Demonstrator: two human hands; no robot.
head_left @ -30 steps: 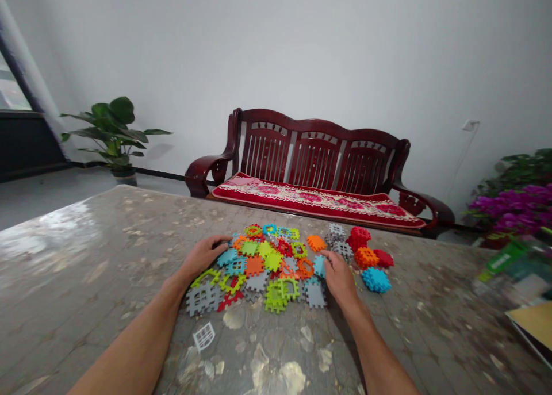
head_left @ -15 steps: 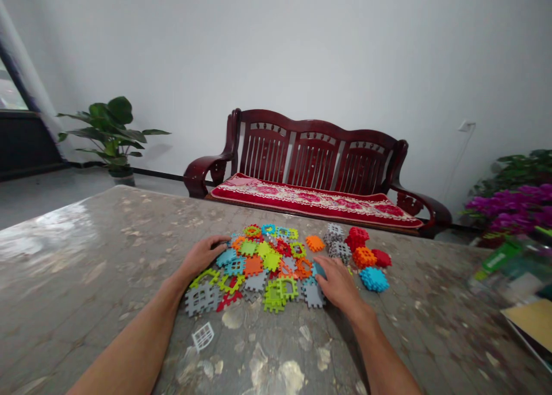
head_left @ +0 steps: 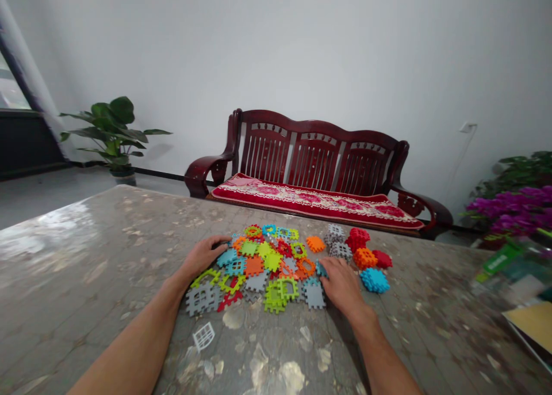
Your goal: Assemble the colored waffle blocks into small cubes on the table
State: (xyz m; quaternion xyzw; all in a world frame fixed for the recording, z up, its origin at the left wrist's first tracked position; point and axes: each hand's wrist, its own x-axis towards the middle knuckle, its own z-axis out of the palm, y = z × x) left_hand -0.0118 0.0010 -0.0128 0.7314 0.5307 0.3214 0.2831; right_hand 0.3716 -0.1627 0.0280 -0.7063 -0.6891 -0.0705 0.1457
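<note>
Both hands flat and unclenched on the bench (head_left: 86, 280), left hand (head_left: 202, 256) at 9 o'clock, right hand (head_left: 342, 283) at 4 o'clock of the tile heap (head_left: 265, 263), long axis left-right, gripping nothing.

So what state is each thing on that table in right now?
Flat tiles: loose, spread in an overlapping pile.
Stacked tiles: clipped into small blocks, right of pile.
Left hand: flat on pile's left edge.
Right hand: flat on pile's right edge.
White tile: alone, apart.
</note>
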